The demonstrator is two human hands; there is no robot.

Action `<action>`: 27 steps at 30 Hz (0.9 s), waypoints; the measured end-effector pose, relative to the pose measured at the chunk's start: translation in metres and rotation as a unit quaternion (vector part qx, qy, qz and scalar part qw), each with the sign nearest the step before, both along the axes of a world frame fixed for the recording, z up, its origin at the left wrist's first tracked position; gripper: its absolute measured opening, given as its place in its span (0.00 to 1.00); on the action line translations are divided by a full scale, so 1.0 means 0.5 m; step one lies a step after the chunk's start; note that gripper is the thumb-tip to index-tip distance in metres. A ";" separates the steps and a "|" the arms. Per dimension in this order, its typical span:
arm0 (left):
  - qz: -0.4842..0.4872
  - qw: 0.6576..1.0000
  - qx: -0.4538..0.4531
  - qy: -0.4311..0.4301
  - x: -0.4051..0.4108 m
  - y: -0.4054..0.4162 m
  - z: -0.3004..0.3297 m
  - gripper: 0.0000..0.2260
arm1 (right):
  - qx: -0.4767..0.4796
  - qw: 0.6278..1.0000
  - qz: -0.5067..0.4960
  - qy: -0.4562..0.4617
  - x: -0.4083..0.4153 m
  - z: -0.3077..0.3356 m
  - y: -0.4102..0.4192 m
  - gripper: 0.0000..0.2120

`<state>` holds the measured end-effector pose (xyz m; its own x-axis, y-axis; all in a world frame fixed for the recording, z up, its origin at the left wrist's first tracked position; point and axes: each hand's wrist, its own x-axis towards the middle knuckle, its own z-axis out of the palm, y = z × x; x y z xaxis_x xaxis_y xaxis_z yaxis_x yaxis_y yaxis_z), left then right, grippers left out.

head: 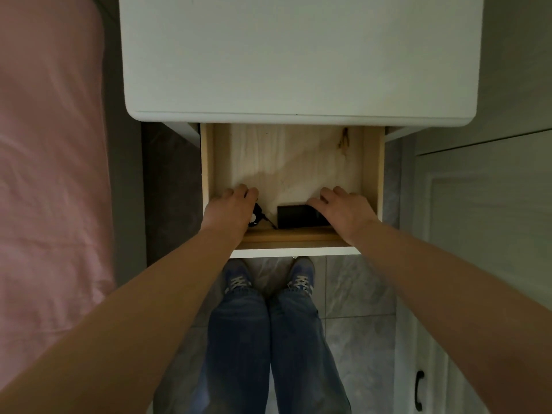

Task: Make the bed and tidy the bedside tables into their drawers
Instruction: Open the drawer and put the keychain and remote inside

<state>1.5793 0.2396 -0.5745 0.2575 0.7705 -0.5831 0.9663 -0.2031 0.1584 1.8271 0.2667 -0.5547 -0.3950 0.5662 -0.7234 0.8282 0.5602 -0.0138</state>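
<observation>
Both hands reach into the open drawer (292, 162): the left hand (231, 209) covers a small black charger (257, 216), the right hand (343, 212) lies on a flat black box (298, 216); whether either grip is closed I cannot tell. Above the drawer, the bedside surface (298, 55) looks bare. Stowing seems underway; next, let go and push the drawer in.

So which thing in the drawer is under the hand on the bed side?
The small black round gadget with a cord, under the left hand. The flat black box lies by the right hand.
</observation>
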 end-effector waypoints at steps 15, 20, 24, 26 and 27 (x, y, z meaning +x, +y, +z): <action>0.030 0.993 -0.107 -0.028 -0.001 -0.016 0.017 0.27 | -0.106 0.992 -0.072 0.008 -0.008 0.019 -0.005 0.34; 0.085 0.980 -0.156 -0.088 -0.010 -0.021 0.030 0.30 | -0.153 0.958 -0.228 0.082 -0.002 0.029 -0.030 0.35; 0.148 0.978 -0.081 -0.122 0.002 -0.041 0.064 0.28 | -0.122 0.874 -0.440 0.167 -0.026 0.049 -0.062 0.31; 0.216 0.960 -0.047 -0.170 0.019 -0.057 0.083 0.24 | -0.105 0.824 -0.518 0.204 -0.048 0.061 -0.083 0.30; 0.246 0.948 -0.030 -0.198 0.028 -0.065 0.095 0.22 | -0.096 0.807 -0.539 0.221 -0.059 0.071 -0.094 0.29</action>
<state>1.5934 0.2069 -0.5270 0.0839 0.8228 -0.5620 0.8045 0.2769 0.5255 1.7974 0.2196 -0.5192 0.0084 0.6471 -0.7624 0.7228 -0.5307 -0.4425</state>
